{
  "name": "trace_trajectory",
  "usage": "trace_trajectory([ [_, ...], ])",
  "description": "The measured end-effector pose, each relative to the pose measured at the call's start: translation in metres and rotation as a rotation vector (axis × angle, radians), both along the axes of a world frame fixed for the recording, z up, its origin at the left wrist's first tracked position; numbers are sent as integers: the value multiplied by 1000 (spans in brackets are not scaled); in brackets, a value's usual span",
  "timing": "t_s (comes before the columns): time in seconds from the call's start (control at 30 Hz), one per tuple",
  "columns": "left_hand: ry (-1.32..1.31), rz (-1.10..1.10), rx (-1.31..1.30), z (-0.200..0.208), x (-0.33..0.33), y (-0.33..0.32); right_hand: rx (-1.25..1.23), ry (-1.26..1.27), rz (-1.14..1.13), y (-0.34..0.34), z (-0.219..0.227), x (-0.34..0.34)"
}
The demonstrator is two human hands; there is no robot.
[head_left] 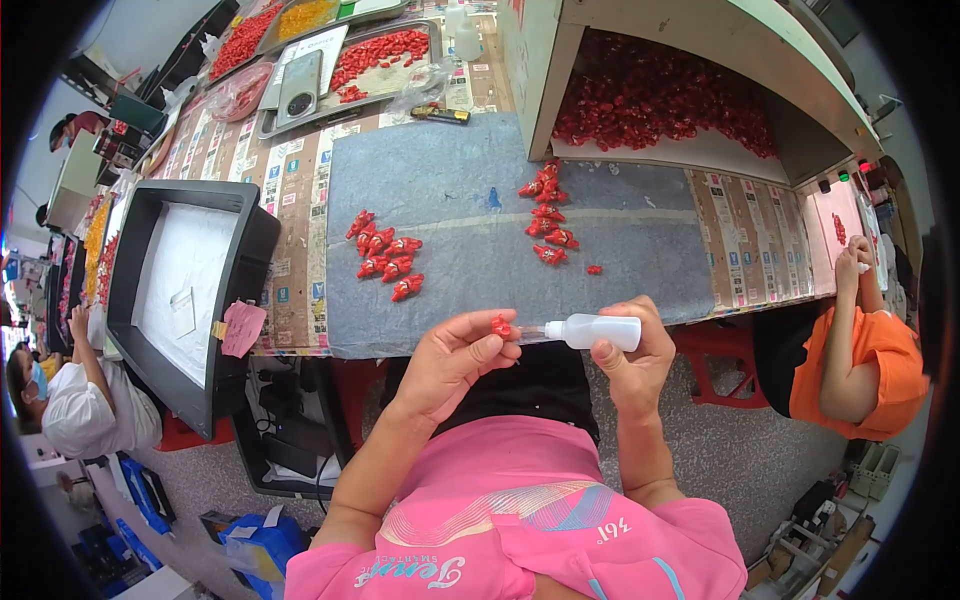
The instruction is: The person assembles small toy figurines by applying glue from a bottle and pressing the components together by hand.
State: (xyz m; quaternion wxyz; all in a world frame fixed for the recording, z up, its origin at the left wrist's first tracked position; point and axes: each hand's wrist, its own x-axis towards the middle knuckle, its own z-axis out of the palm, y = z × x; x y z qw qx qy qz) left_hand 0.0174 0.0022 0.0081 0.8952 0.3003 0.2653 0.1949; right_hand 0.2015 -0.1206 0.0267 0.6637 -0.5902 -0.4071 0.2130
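We are at the gluing step, our left hand (450, 355) pinching a small red piece (500, 326) above the desk (450, 215) edge while our right hand (630, 355) grips a white squeeze bottle (598, 331), nozzle seemingly touching it, so next comes a gentle squeeze.

Long counter (300, 190) papered with printed sheets, grey mat (450, 240) at centre. Black-rimmed tray (130, 300) at 9 o'clock, metal trays (290, 110) at 11, open-fronted cabinet (780, 60) at 1. Speckled grey floor (740, 460) below, red stool (715, 360) at 4. Bright, even light.
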Motion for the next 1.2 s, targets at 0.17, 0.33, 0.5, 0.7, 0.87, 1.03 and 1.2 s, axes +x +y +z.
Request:
trace_trajectory([
  [0.17,0,-6,1,0,0,0,6,-34,-10,-1,2,0],
  [0.33,11,-8,9,0,0,0,2,-29,0,-3,3,-1],
  [0.5,3,-18,15,-1,-1,1,15,-54,1,-3,3,-2],
  [0.7,4,-39,20,-1,-1,1,24,-36,-5,-2,2,-3],
  [0.87,6,-44,29,0,-1,1,30,-48,-8,-2,2,-3],
  [1.03,10,-47,34,-1,-1,1,8,-54,-11,-3,1,-2],
  [1.2,9,-48,29,-1,-1,1,10,-52,-13,-1,1,-3],
])
